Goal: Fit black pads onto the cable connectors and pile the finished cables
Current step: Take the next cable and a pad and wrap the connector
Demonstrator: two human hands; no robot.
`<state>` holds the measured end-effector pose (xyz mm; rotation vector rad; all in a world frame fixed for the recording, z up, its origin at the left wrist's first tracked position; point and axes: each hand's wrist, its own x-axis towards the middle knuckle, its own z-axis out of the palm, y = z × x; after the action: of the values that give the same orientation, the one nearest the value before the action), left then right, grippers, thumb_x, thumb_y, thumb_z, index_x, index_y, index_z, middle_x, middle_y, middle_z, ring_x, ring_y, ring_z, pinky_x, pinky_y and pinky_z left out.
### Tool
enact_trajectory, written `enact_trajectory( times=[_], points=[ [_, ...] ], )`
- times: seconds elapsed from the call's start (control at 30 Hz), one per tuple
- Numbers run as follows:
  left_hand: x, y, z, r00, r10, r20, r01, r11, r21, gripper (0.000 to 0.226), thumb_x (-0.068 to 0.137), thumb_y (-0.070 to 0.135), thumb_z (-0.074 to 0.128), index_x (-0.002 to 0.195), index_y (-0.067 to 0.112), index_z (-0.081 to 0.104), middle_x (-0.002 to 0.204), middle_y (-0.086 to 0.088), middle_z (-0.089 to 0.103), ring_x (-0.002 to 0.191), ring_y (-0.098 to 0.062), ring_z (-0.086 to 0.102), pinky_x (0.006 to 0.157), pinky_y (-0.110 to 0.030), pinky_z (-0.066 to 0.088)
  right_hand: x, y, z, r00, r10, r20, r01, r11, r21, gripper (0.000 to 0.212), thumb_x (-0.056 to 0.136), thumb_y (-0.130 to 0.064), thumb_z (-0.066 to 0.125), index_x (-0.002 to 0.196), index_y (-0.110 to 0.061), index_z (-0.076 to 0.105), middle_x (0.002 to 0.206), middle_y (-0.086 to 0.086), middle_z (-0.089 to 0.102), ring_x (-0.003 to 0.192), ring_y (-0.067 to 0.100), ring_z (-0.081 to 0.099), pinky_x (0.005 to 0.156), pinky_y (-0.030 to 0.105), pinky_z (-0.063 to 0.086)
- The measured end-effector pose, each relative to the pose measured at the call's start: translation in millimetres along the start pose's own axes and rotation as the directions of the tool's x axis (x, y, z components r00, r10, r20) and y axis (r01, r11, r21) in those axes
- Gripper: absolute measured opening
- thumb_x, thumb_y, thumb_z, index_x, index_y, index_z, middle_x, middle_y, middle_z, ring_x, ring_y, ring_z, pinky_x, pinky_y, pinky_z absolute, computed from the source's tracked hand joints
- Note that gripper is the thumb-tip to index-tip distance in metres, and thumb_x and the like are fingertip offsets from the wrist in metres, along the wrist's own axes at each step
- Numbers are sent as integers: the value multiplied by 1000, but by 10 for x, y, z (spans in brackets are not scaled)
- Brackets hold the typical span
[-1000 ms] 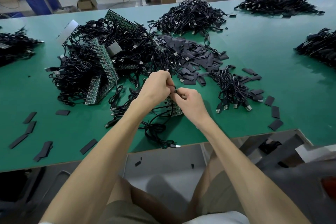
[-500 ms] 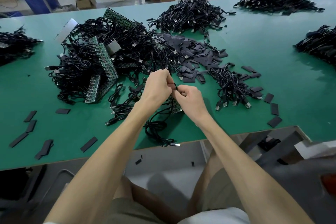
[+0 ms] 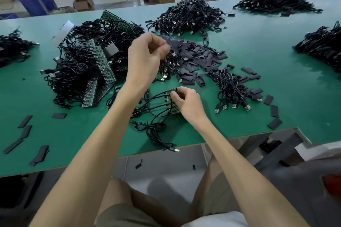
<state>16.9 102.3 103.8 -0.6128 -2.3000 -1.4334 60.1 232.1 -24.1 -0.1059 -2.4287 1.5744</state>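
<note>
My right hand [image 3: 186,101] pinches the top end of a small green connector board [image 3: 172,102] that lies on the green table [image 3: 77,134]. Several black cables run from the board to the left and loop towards the table's front edge. My left hand [image 3: 147,55] is raised over the near edge of a heap of flat black pads [image 3: 195,57], with its fingers curled together and blurred. Whether a pad sits between those fingers is unclear. A small bundle of cables [image 3: 230,86] with USB plugs lies to the right of my right hand.
A tangle of cables and long green boards [image 3: 86,68] fills the left. More cable heaps lie at the back [image 3: 188,16], back right [image 3: 276,3], right edge [image 3: 321,46] and left edge [image 3: 11,48]. Loose pads lie at the front left [image 3: 25,131] and right [image 3: 273,110].
My left hand has left my right hand and moved up and away to the pad heap. My right hand has stayed on the small board and dropped closer to the table.
</note>
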Motion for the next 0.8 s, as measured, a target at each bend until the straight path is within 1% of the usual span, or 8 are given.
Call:
enact_trajectory(
  times=[0.1, 0.23, 0.3, 0.4, 0.5, 0.57, 0.7, 0.8],
  points=[
    [5, 192, -81, 998, -50, 40, 58, 970, -237, 11, 94, 15, 73, 96, 6, 69, 79, -1, 69, 71, -9, 63, 66, -20, 48, 2, -26, 6, 1000, -8, -6, 8, 999, -34, 41, 104, -26, 58, 69, -9, 46, 56, -4, 38, 48, 8, 27, 48, 25, 21],
    [21, 218, -51, 946, -217, 240, 315, 787, -531, 11, 93, 18, 73, 95, 7, 71, 80, 5, 71, 75, -10, 67, 69, -24, 54, 22, -13, 23, 995, 100, 5, -100, 993, 68, 32, 101, -18, 63, 71, -6, 57, 59, -3, 60, 54, 8, 48, 58, 23, 37],
    [1, 130, 65, 882, -281, 379, 452, 732, -509, 11, 92, 18, 72, 93, 8, 72, 79, 6, 73, 75, -9, 67, 70, -23, 56, -2, -17, 13, 993, 117, 5, -116, 974, 193, 30, 99, -24, 68, 74, -9, 62, 56, -12, 60, 52, -2, 50, 61, 16, 38],
    [-142, -102, 312, 770, -404, 494, 621, 651, -436, 17, 92, 18, 71, 101, 3, 72, 82, 0, 72, 75, -13, 65, 65, -22, 56, -5, -15, 6, 998, -25, -51, 24, 1000, -18, 33, 92, -39, 74, 75, -12, 65, 57, -4, 56, 54, 1, 44, 52, 16, 33],
    [-308, -347, 500, 723, -480, 496, 690, 539, -483, 14, 95, 15, 70, 95, 1, 69, 79, -9, 64, 67, -17, 61, 59, -23, 55, 54, -19, -22, 999, 3, -44, -8, 995, -96, 9, 90, -18, 75, 84, -13, 72, 63, -5, 63, 67, 16, 56, 52, 17, 36],
    [-371, -453, 573, 744, -473, 472, 668, 555, -496, 13, 96, 17, 70, 91, 4, 69, 74, -8, 63, 60, -17, 59, 60, -26, 55, 73, -14, -27, 1000, 30, -7, -31, 986, -167, 10, 92, -14, 70, 89, -5, 73, 73, 2, 68, 73, 25, 62, 56, 24, 36],
    [-407, -522, 612, 854, -409, 321, 514, 759, -399, 15, 94, 23, 74, 93, 7, 73, 69, 0, 68, 60, -7, 61, 60, -19, 50, 68, -12, -35, 998, 55, 41, -49, 992, -119, 20, 98, -5, 55, 103, -4, 73, 92, 11, 76, 86, 31, 69, 69, 34, 49],
    [-442, -638, 582, 885, -405, 229, 464, 808, -362, 12, 93, 21, 74, 91, 9, 76, 67, 4, 67, 62, -4, 59, 63, -16, 49, 40, -37, -37, 995, 33, 89, -34, 999, 6, 43, 98, 3, 46, 130, -17, 66, 106, 0, 76, 100, 18, 69, 86, 27, 53]
  ],
)
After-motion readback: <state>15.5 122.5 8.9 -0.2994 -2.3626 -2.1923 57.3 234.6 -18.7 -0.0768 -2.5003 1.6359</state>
